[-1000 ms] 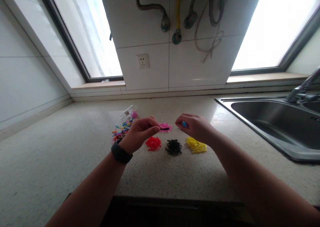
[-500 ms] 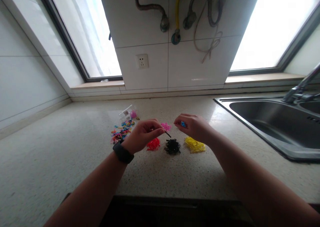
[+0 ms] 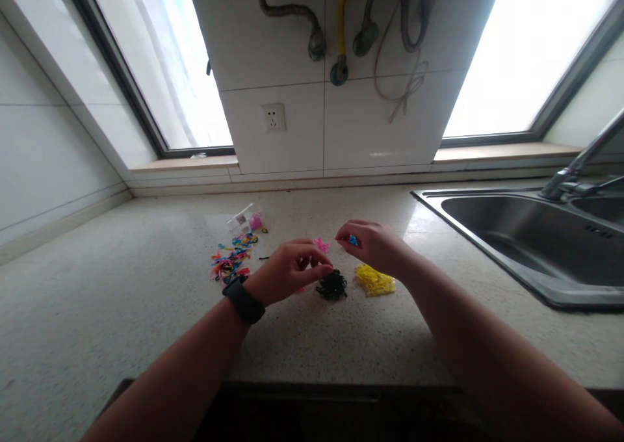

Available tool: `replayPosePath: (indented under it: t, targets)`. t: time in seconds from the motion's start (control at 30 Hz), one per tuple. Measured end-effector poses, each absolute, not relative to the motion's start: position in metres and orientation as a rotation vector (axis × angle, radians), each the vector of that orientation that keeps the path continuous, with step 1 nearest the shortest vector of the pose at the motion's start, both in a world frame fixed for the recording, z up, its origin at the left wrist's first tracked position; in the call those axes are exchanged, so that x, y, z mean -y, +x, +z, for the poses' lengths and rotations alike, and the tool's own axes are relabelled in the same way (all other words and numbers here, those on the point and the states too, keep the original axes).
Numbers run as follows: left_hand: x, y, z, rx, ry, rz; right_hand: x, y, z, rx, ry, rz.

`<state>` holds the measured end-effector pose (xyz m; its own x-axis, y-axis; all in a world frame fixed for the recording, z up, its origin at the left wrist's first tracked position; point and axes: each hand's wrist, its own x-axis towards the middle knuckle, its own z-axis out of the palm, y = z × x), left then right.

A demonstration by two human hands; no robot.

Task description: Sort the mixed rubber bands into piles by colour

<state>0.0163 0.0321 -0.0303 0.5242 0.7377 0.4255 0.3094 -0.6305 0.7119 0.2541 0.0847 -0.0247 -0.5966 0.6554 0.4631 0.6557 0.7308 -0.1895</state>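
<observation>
My left hand (image 3: 295, 272), with a black watch (image 3: 243, 298) on its wrist, is closed in a pinch at the top edge of a pile of black rubber bands (image 3: 332, 286). Any band between its fingertips blends into that pile. My right hand (image 3: 373, 246) hovers above and behind a pile of yellow bands (image 3: 374, 280), thumb and forefinger pressed together; what they hold, if anything, is hidden. Blue bands (image 3: 353, 240) show through the gap in its fingers. Pink bands (image 3: 320, 244) lie between the hands. Red bands (image 3: 300, 290) are mostly covered by my left hand.
Mixed coloured bands (image 3: 231, 263) are spread at the left. Behind them lies a clear plastic bag (image 3: 242, 218) with a pink ball (image 3: 255, 221). A stray black band (image 3: 264, 258) lies beside my left hand. The steel sink (image 3: 487, 266) is at the right.
My left hand has lowered and moved slightly right, bringing the black band it held to the black pile. The right hand keeps its pinch and has hardly moved. The view has shifted slightly.
</observation>
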Motion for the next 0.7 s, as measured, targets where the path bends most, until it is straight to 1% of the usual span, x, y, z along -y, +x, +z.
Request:
replayPosePath:
  t: [0.17,0.4,0.57,0.7]
  targets:
    - [-0.037,0.020,-0.037,-0.862,2.526,0.778,-0.085,0.255,-0.025,2.420,-1.001,-0.003]
    - [-0.041,0.018,-0.043,-0.929,2.667,0.618,-0.085,0.255,-0.026,2.424,-1.008,0.006]
    - [-0.040,0.013,-0.037,-0.892,2.672,0.618,-0.086,0.255,-0.027,2.430,-0.999,-0.017]
    - [-0.040,0.000,-0.029,-0.897,2.662,0.711,-0.086,0.254,-0.028,2.434,-1.004,-0.024]
